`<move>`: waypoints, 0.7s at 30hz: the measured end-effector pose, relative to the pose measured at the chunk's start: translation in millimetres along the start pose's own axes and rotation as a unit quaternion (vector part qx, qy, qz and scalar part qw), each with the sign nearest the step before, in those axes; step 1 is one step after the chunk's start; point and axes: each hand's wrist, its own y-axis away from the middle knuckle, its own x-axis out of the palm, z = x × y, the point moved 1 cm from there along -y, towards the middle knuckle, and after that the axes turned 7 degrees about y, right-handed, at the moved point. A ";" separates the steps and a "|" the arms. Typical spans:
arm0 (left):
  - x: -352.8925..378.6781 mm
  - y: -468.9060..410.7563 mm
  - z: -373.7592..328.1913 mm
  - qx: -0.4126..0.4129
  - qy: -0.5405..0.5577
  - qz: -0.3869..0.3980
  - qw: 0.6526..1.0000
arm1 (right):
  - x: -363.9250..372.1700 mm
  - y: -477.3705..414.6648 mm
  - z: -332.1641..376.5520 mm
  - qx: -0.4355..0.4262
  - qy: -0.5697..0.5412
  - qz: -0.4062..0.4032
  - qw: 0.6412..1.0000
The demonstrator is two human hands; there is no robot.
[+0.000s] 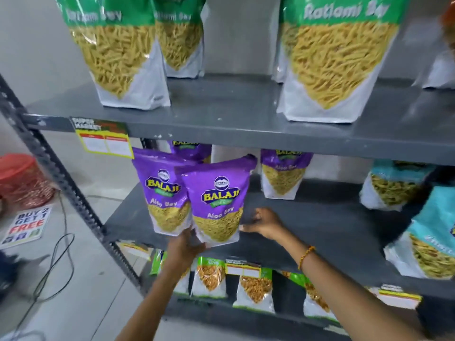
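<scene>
A purple Aloo Sev pouch (pixel 218 203) stands tilted at the front edge of the grey middle shelf (pixel 320 232). My left hand (pixel 186 244) holds it from below at its bottom left corner. My right hand (pixel 262 221) sits at the pouch's right side, fingers loosely curled beside its lower edge, on the shelf surface; whether it grips the pouch is unclear. A second purple Aloo Sev pouch (pixel 160 190) stands upright just behind and to the left, partly covered by the front one.
More purple pouches (pixel 283 173) stand at the shelf's back, teal pouches (pixel 423 237) at the right. Green Ratlami Sev bags (pixel 334 60) fill the top shelf, small packets (pixel 256 289) the bottom one. On the floor left lie a cable (pixel 61 257), a sign (pixel 27 225) and a red basket (pixel 22 180).
</scene>
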 end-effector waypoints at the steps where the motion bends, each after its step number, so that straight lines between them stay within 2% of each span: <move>1: 8.9 -0.9 1.3 0.000 0.012 -0.014 1.000 | 7.4 -10.7 -3.7 -0.004 0.003 0.006 1.000; 4: 28.7 -13.4 6.1 0.014 0.065 -0.033 0.997 | 24.2 -36.3 -12.3 -0.031 0.010 0.027 0.999; 11: 48.4 -15.8 3.0 0.038 0.131 -0.104 0.985 | 33.9 -34.3 -24.6 -0.066 -0.084 0.015 0.994; 17: 85.7 -23.2 -29.4 0.061 0.130 -0.046 0.989 | -13.3 -3.2 -49.3 -0.057 -0.104 -0.053 0.992; 21: 124.3 -26.0 -58.2 0.073 0.131 0.031 0.988 | -49.6 17.5 -81.2 -0.030 -0.126 -0.108 0.986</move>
